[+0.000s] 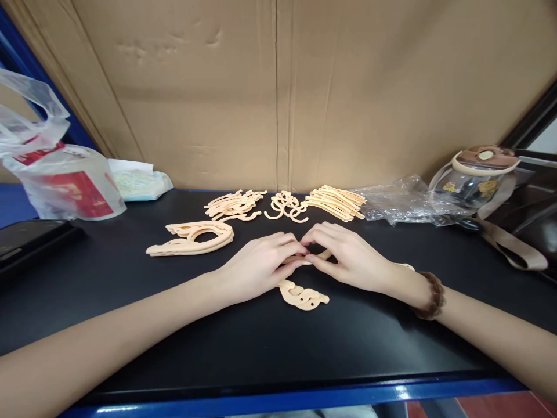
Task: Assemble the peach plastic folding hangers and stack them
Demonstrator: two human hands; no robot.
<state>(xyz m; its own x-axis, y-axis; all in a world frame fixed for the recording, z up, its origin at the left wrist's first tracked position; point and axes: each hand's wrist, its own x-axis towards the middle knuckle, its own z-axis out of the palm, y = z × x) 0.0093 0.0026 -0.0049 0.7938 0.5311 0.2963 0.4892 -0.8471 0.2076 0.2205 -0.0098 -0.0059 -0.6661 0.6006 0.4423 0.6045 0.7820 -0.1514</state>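
Note:
My left hand (265, 261) and my right hand (350, 255) meet over the middle of the black table. The fingertips of both pinch a beige plastic hanger part (324, 254), mostly hidden by the fingers. A short bit of it shows between the hands. Just below them lies a loose beige piece with small holes and a curved end (303, 297). Another beige end (407, 266) peeks out behind my right wrist. Left of my left hand rests a stack of folded beige hangers (191, 239).
At the back are piles of beige hanger arms (235, 204), hooks (287, 206) and slim arms (337, 203). Clear plastic wrap (400, 200) and a strapped bottle (474, 177) stand right. A bagged cup (82, 183), tissue pack (139, 181) and black phone (26, 241) are left.

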